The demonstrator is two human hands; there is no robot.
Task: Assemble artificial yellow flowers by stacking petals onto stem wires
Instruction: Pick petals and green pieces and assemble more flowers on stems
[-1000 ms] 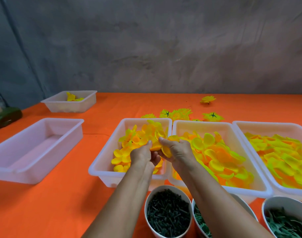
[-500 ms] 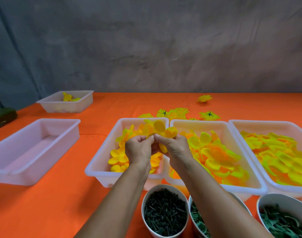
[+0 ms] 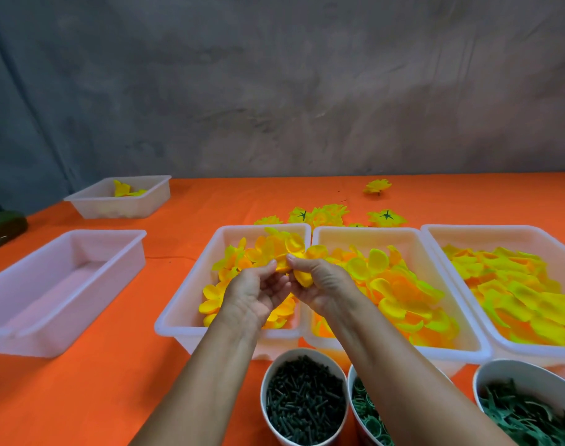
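Cup of dark stems nearest, untouched; two cups of green parts beside it.

Both hands raised over left petal tray. Left hand and right hand pinch same petal layer, fingertips meeting at its middle. Stem not visible in grip; cannot tell if held.

Judgement: find centre hole by feel, keep petals cupped upward, avoid creasing.

Beyond: two fuller petal trays right, finished flowers behind.

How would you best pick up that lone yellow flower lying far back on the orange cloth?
Probably from above, pinching the lone flower lightly across its petal edges. It lies low on the cloth with open space around it, so fingers can close from either side. Its stem, if any, is too small to see.
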